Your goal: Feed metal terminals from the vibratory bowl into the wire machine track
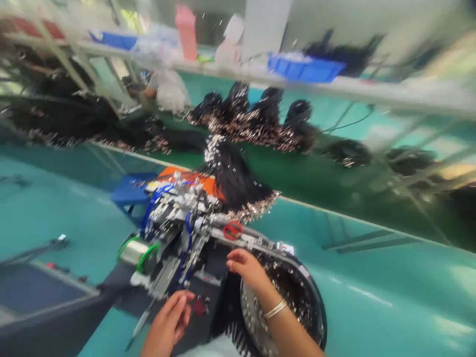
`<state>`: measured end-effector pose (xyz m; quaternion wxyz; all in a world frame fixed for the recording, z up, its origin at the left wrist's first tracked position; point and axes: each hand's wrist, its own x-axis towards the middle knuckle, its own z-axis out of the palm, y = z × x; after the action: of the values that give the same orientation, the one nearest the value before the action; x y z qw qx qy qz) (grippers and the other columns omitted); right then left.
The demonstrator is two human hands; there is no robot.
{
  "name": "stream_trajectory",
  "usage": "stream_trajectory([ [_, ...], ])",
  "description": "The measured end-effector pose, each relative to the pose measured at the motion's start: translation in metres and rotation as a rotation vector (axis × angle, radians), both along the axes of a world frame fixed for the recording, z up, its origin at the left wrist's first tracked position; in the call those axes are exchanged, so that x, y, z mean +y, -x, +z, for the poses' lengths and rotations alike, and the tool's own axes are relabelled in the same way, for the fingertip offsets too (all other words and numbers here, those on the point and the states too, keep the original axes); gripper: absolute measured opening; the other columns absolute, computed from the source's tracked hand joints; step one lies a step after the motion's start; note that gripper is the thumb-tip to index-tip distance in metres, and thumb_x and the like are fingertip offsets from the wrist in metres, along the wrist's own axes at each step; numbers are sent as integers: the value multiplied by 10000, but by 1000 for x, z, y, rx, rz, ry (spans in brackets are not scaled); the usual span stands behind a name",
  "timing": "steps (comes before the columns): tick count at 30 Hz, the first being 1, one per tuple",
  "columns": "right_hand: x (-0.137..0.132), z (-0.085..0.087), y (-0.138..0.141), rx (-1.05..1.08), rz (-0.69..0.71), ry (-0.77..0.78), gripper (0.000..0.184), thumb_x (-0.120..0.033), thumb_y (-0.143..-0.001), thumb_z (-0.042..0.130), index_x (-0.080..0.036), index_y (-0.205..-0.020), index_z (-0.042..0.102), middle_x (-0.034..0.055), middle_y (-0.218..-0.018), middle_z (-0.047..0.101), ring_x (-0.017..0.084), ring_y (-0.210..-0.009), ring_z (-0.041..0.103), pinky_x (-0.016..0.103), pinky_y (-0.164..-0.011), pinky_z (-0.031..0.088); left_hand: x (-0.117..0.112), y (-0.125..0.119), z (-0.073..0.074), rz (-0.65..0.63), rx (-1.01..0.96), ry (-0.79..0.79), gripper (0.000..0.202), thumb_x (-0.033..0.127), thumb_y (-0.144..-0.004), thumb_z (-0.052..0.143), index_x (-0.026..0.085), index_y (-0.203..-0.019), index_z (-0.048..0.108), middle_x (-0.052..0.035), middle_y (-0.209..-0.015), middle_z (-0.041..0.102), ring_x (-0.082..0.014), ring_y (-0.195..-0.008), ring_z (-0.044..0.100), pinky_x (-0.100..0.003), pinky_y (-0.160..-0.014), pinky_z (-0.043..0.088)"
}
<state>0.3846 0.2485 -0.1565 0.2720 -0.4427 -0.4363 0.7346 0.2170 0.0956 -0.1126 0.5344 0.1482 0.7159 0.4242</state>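
Along the bottom of the frame, a worker's left hand (167,323) and right hand (247,270) stand apart, neither seen holding anything. The left hand, fingers loosely curled and narrow, sits beside the dark base of a metal machine (178,223) threaded with blue tubes (156,208). The right hand, fingers slightly spread and a silver bangle (275,310) on its wrist, is just over the black rim of a round feeder bowl (316,302); whether it touches the rim cannot be told. The bowl, at lower right of centre, is heaped with small silver clips (253,307) and joins the machine's long metal track. Red-handled scissors (232,230) lie on that track, near an orange pad (189,181) and a bundle of black hair (238,178) edged with the same silver pieces. A small white label (287,249) near the bowl is too blurred to read, and no writing is legible anywhere. Across the teal tabletop (372,297), more hair bundles (256,119) lie on a green conveyor belt (334,183). At top, a shelf (372,91) carries a blue tray (305,67) and a pink bottle (186,32), and a co-worker's pale sleeve (169,89) shows at upper left.
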Motion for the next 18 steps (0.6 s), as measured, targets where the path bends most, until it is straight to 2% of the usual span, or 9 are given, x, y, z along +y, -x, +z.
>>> stream_trajectory([
  [3, -3, -6, 1, -220, 72, -137, 187, -279, -690, 670, -173, -841, 639, 0, -761, 635, 138, -718, 565, 274, -708, 422, -11, -2, -21, 66, -169, 32, 556, 675, -685, 616, 173, -924, 592, 72, -539, 394, -37, -431, 243, -160, -412, 167],
  [5, -3, -12, 3, -348, 125, -183, 165, -263, -722, 626, -175, -861, 637, 11, -775, 636, 153, -726, 571, 290, -713, 427, -16, -4, -31, 63, -219, 80, 548, 664, -702, 606, 167, -932, 578, 90, -518, 347, -31, -425, 166, -168, -414, 116],
  [10, 0, -33, 15, -550, 153, -296, 182, -257, -774, 562, -176, -911, 651, 30, -811, 648, 160, -731, 572, 299, -712, 427, -22, -5, -57, 3, -284, 168, 559, 675, -721, 571, 154, -924, 552, 90, -515, 350, -35, -422, 183, -185, -421, 118],
  [18, 16, -60, 46, -743, 125, -402, 206, -255, -814, 517, -185, -933, 669, 31, -803, 649, 154, -723, 574, 277, -697, 427, -28, -6, -118, -127, -297, 245, 530, 657, -787, 507, 151, -915, 598, 57, -549, 404, -58, -469, 277, -197, -459, 189],
])
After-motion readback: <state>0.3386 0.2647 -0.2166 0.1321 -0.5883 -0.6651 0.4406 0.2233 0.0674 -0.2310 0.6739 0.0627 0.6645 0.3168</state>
